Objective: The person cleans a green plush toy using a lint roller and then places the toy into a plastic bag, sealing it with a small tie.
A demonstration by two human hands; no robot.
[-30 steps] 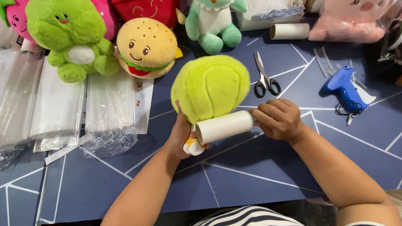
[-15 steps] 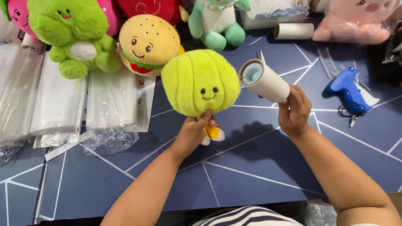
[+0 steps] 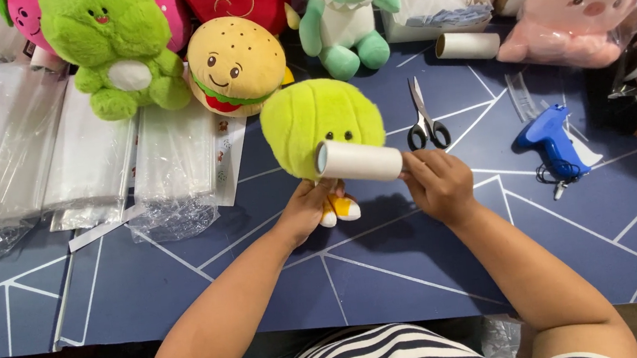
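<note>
While left hand (image 3: 307, 208) grips plush (image 3: 320, 123), roller (image 3: 358, 160) touching.

A round yellow-green plush toy (image 3: 312, 120) with small dark eyes and yellow-and-white feet is held upright, face toward the camera, above the blue counter (image 3: 189, 295), with a white lint roller (image 3: 358, 160) lying level across its lower front, touching it.
</note>
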